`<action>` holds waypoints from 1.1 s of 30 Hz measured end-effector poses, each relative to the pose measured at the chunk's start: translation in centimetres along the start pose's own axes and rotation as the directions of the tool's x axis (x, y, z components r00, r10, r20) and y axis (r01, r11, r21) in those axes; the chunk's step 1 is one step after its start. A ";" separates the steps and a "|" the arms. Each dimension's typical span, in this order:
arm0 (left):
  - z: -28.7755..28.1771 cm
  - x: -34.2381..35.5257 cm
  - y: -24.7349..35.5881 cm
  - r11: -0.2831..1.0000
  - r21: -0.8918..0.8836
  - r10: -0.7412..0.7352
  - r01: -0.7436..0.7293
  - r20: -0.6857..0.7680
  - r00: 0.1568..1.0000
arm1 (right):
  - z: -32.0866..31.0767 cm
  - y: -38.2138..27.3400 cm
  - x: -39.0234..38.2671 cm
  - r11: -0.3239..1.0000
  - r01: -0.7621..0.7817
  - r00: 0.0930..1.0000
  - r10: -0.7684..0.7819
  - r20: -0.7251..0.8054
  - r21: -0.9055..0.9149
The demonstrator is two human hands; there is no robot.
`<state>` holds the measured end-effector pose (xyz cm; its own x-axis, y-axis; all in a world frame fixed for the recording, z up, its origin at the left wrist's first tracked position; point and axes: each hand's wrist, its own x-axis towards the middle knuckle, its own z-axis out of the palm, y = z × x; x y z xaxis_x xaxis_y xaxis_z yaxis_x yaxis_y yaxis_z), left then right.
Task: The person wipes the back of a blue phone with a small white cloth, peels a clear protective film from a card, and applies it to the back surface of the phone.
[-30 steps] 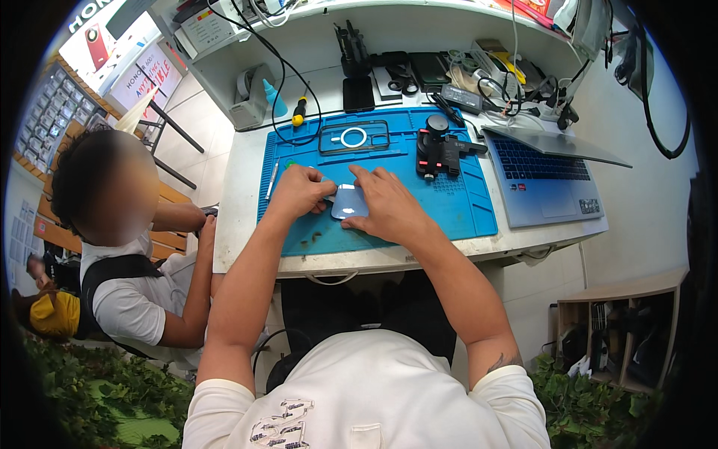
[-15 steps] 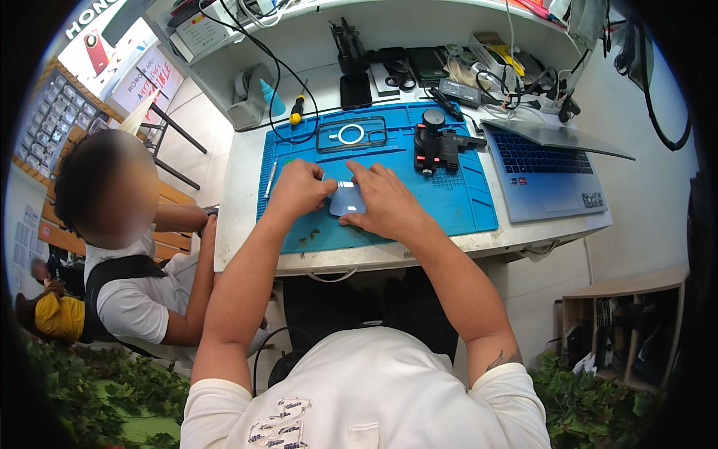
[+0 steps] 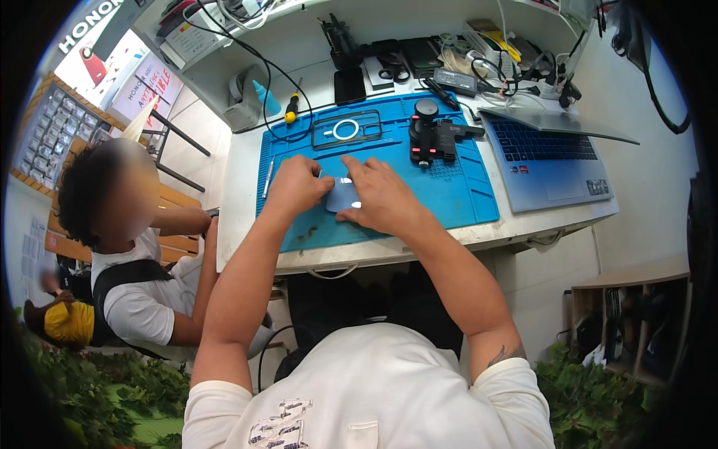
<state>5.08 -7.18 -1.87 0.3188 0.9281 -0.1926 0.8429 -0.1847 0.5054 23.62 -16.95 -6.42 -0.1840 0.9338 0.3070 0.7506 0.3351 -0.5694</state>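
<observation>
A small pale blue-grey phone [image 3: 342, 196] lies flat on the blue work mat [image 3: 456, 194]. My left hand [image 3: 298, 185] is curled against its left edge, fingers folded down on it. My right hand [image 3: 380, 196] rests over its right side with fingers spread and pressing on it. Both hands cover much of the phone, so only its middle shows.
A clear phone case with a white ring [image 3: 345, 130] and a black clamp tool [image 3: 434, 136] lie at the mat's far side. An open laptop [image 3: 553, 161] sits right. Tools, cables and a yellow-handled screwdriver [image 3: 292, 109] crowd the back. A seated person [image 3: 127, 247] is at left.
Both hands stay on the phone; my right hand's fingers have shifted slightly across it. The view has drifted a little.
</observation>
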 end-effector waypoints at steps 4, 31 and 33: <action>-0.1 -0.3 0.1 0.999 -0.045 0.016 -0.016 -0.009 1.000 | -0.1 -0.2 -0.1 1.000 -0.016 1.000 0.016 -0.006 0.006; -0.3 0.5 0.6 0.999 -0.039 -0.009 0.012 0.065 0.998 | 0.9 0.4 -0.2 1.000 0.015 0.999 -0.015 -0.035 0.004; -0.2 0.5 0.6 0.998 -0.054 -0.025 0.029 0.063 0.998 | 1.1 0.5 -0.2 1.000 0.014 0.999 -0.014 -0.041 0.006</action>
<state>5.64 -6.74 -1.47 0.3241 0.9101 -0.2582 0.8272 -0.1401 0.5442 23.33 -16.80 -7.59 -0.1685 0.9231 0.3456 0.7441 0.3491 -0.5696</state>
